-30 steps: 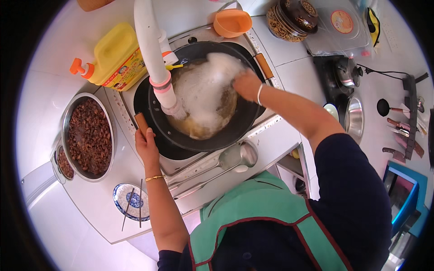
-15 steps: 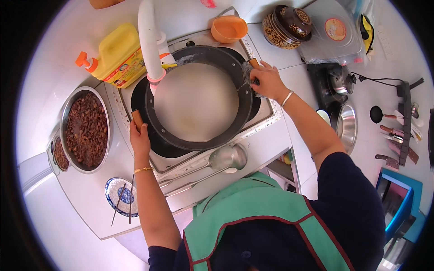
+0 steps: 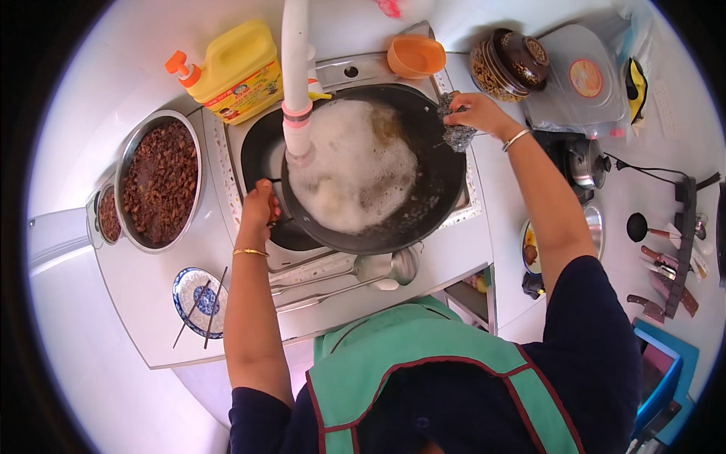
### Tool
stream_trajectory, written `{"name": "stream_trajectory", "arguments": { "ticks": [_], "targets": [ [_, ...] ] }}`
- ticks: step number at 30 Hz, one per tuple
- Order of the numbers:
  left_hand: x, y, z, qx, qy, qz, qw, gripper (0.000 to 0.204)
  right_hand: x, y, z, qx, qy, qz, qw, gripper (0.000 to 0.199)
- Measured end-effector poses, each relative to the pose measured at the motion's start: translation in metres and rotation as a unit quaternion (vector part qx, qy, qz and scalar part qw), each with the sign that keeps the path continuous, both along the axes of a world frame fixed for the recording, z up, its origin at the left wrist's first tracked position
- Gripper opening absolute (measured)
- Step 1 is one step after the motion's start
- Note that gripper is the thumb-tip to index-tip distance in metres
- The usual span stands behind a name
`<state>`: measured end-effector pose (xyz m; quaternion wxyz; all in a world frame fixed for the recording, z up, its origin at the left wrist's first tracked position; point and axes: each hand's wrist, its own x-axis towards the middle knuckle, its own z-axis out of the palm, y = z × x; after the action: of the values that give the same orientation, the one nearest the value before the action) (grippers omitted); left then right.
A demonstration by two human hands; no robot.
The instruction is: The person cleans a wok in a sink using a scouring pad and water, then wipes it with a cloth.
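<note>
Biggest worry here is the wok (image 3: 437, 193). It's sitting at the sink (image 3: 349, 72) under the white spout (image 3: 296, 91) and looks tilted, with the foamy water (image 3: 348, 170) gathered toward the spout side and the far right wall bare. Left hand (image 3: 261, 204) has its fingers curled in at the left handle, though the hand hides most of it, so can't tell how firm that hold is. Right hand (image 3: 478, 113) is pinching a scrubber (image 3: 457, 130) up at the right rim, so that side may not be held properly at all. If the soap makes things slick, imo the wok could slip or twist, and a steeper tilt could slop suds onto the bench (image 3: 457, 261). It could also knock the spout, which hangs right over the rim.

Material-wise: the wok is dark, dull metal, round and deep, with rivets near the rim. Scrubber's a springy-looking tangle of grey wire, probably scratchy on any coating. Foam is white and frothy, with a brownish greasy patch. Off to the left, a shiny steel bowl (image 3: 200, 178) holds dark, crumbly chopped food (image 3: 159, 181); a splash that way would be a shame.
</note>
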<state>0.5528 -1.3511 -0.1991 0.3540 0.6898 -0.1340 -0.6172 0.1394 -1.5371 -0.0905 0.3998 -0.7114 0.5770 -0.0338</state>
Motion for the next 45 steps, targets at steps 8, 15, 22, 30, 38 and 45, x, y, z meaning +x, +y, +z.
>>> {"name": "stream_trajectory", "arguments": {
  "ticks": [8, 15, 22, 30, 38, 45],
  "targets": [
    [-0.054, 0.031, -0.022, 0.177, 0.169, -0.071, 0.967, 0.032, 0.019, -0.038, 0.069, 0.003, 0.182, 0.102, 0.978, 0.025],
    [-0.098, 0.032, -0.021, 0.191, 0.279, -0.132, 0.932, 0.031, 0.040, -0.057, 0.128, 0.018, 0.304, 0.139, 0.942, 0.030],
    [-0.128, 0.025, -0.020, 0.184, 0.437, -0.166, 0.864, 0.031, 0.079, -0.065, 0.180, -0.051, 0.385, 0.143, 0.910, 0.030],
    [-0.101, 0.018, -0.011, 0.144, 0.299, -0.098, 0.938, 0.028, 0.071, -0.050, 0.197, -0.127, 0.319, 0.146, 0.928, 0.030],
    [0.010, 0.003, 0.015, -0.058, -0.031, -0.005, 0.998, 0.038, 0.014, 0.021, 0.021, -0.054, -0.081, -0.132, 0.987, 0.020],
    [0.023, 0.008, 0.007, -0.111, -0.258, -0.016, 0.960, 0.029, 0.011, 0.070, -0.065, -0.021, -0.152, -0.203, 0.967, 0.023]
  ]
}}
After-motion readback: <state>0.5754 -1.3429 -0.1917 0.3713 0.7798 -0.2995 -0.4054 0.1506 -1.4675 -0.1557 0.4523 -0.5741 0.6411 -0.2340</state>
